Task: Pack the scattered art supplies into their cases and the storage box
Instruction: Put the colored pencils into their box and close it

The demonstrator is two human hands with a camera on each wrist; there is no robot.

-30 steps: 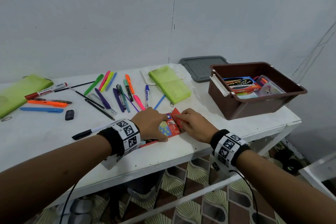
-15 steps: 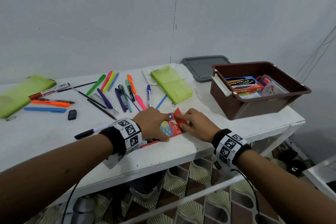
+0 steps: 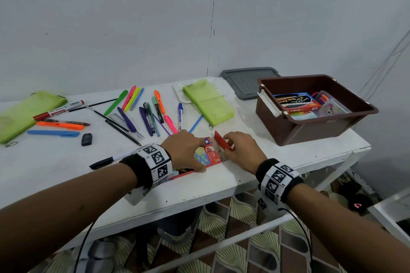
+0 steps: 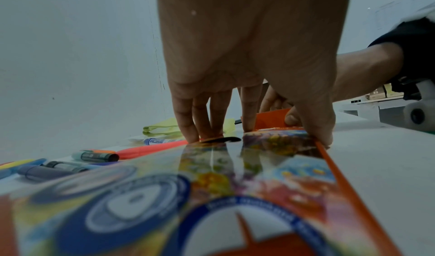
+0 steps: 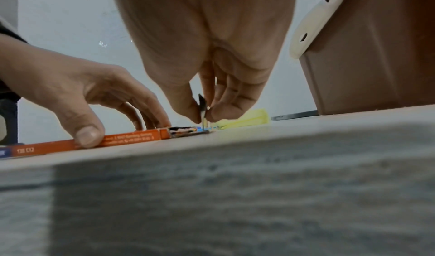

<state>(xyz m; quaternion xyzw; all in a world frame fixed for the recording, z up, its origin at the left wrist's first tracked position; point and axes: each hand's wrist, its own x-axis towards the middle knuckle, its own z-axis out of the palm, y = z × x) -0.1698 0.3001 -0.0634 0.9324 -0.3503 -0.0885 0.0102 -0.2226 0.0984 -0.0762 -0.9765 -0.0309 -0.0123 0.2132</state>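
Observation:
A flat red coloured-pencil box [image 3: 209, 156] lies near the table's front edge. My left hand [image 3: 187, 150] grips it, fingers on its far edge and thumb on its near edge [image 5: 90, 135]. My right hand [image 3: 235, 148] pinches the box's red end flap [image 3: 221, 143] between thumb and fingers, and the flap stands raised. In the left wrist view the box's printed lid [image 4: 235, 185] runs out to the fingertips, with the flap [image 4: 270, 118] beyond them. The right wrist view shows the flap [image 5: 202, 103] edge-on above the box's open end [image 5: 186, 130].
A brown storage box [image 3: 315, 131] holding marker packs stands at the right, a grey lid [image 3: 246, 82] behind it. Green pouches lie at centre [image 3: 208, 104] and far left [image 3: 22, 113]. Several pens [image 3: 144, 113], a black marker [image 3: 106, 160] and an eraser [image 3: 86, 139] lie scattered.
My right hand has tipped the red flap up a little more. My left hand keeps its hold on the box, which has stayed in place.

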